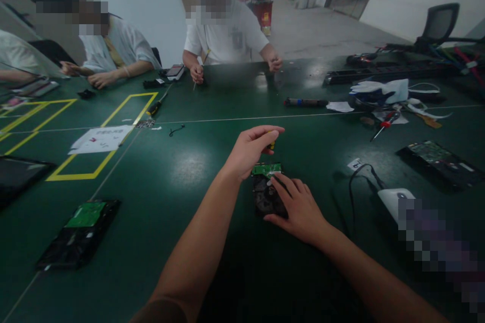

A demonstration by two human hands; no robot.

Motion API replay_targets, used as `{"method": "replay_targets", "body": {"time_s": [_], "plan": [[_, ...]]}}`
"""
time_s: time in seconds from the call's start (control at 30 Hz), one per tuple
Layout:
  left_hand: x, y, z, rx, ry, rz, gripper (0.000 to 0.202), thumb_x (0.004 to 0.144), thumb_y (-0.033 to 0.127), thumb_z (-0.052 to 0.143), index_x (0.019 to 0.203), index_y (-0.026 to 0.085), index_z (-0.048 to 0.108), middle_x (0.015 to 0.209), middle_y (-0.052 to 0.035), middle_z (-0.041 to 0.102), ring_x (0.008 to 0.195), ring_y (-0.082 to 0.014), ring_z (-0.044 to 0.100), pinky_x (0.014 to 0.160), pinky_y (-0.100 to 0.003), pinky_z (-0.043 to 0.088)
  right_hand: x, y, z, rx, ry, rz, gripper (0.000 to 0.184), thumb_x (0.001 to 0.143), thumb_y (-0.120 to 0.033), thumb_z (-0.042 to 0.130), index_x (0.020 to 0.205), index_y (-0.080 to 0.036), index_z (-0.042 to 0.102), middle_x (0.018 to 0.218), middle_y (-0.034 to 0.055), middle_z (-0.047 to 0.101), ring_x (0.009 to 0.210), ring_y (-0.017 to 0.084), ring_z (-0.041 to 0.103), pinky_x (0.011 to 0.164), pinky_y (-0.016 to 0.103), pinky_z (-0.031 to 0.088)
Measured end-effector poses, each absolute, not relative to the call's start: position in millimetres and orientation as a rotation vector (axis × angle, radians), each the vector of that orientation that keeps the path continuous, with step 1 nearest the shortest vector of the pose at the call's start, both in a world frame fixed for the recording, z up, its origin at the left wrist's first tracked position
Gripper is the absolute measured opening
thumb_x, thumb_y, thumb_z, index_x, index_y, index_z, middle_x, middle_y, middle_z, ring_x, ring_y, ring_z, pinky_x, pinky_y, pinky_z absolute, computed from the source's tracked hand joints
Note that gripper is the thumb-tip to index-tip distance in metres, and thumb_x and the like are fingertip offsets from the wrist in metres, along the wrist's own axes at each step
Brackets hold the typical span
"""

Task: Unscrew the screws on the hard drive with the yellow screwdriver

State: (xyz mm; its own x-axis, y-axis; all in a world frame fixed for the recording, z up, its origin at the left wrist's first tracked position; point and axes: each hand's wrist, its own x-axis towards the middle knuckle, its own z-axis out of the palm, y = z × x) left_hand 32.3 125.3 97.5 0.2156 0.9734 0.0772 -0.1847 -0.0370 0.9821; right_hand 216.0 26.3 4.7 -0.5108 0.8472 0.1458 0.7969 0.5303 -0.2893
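Note:
A small black hard drive (pixel 265 197) with a green circuit board at its far end lies on the dark green table (pixel 182 171) in front of me. My right hand (pixel 297 207) rests on its right side, fingers spread and pressing it down. Just above the drive's far end, my left hand (pixel 252 149) is closed around a small yellow-and-black screwdriver (pixel 271 145), of which only the handle tip shows.
Another drive (pixel 78 234) lies near left, a third one (pixel 441 161) at right. A white mouse with its cable (pixel 394 197), a red screwdriver (pixel 384 126), papers, yellow tape outlines (pixel 102 136). Two people sit across the table working.

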Motion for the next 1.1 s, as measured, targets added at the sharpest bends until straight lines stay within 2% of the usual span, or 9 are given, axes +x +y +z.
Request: {"method": "replay_targets", "body": {"time_s": [0.2,0.33,0.57,0.7,0.87,1.1], "plan": [[31.6,124.8,99.7,1.147,0.842,1.157,0.024,0.089,0.029,0.065,0.110,0.021,0.072,0.099,-0.0060,0.071,0.092,-0.0179,0.065,0.062,-0.023,0.052,214.4,27.3,6.4,-1.401,-2.504,0.276,0.086,0.087,-0.071,0.060,0.155,-0.022,0.040,0.160,0.0145,0.041,0.126,0.039,0.047,0.103,0.057,0.043],[33.2,124.8,99.5,1.041,0.808,1.172,0.014,0.090,0.028,0.063,0.102,0.020,0.067,0.097,-0.0073,0.072,0.094,-0.0205,0.068,0.068,-0.029,0.057,214.1,27.8,7.0,-1.399,-2.508,0.287,0.085,0.087,-0.072,0.059,0.153,-0.020,0.043,0.159,0.0158,0.042,0.127,0.040,0.046,0.105,0.058,0.042],[31.9,124.8,102.0,1.150,0.859,1.147,0.016,0.088,0.028,0.062,0.093,0.019,0.075,0.111,-0.0085,0.070,0.097,-0.0187,0.062,0.067,-0.025,0.056,215.8,29.0,4.7,-1.396,-2.516,0.285,0.085,0.088,-0.073,0.058,0.153,-0.021,0.044,0.160,0.0143,0.040,0.128,0.039,0.046,0.105,0.058,0.042],[30.6,125.1,101.9,1.114,0.804,1.139,0.018,0.090,0.028,0.060,0.101,0.020,0.074,0.102,-0.0075,0.070,0.094,-0.0188,0.065,0.068,-0.027,0.058,216.4,29.3,3.6,-1.390,-2.507,0.285,0.087,0.086,-0.072,0.061,0.153,-0.021,0.043,0.160,0.0136,0.041,0.128,0.039,0.046,0.105,0.057,0.043],[29.3,125.3,100.4,1.088,0.749,1.111,0.017,0.091,0.026,0.059,0.095,0.018,0.073,0.103,-0.0090,0.072,0.097,-0.0210,0.067,0.075,-0.033,0.059,216.6,30.2,2.5,-1.390,-2.507,0.292,0.088,0.085,-0.072,0.062,0.153,-0.020,0.043,0.161,0.0139,0.040,0.129,0.039,0.045,0.106,0.057,0.042],[30.5,124.3,96.6,1.197,0.821,1.162,0.020,0.087,0.034,0.072,0.100,0.020,0.076,0.105,-0.0068,0.071,0.093,-0.0175,0.063,0.070,-0.027,0.055,215.3,30.7,4.0,-1.415,-2.506,0.297,0.087,0.084,-0.073,0.062,0.152,-0.021,0.045,0.160,0.0139,0.041,0.128,0.039,0.046,0.106,0.057,0.042]]}}
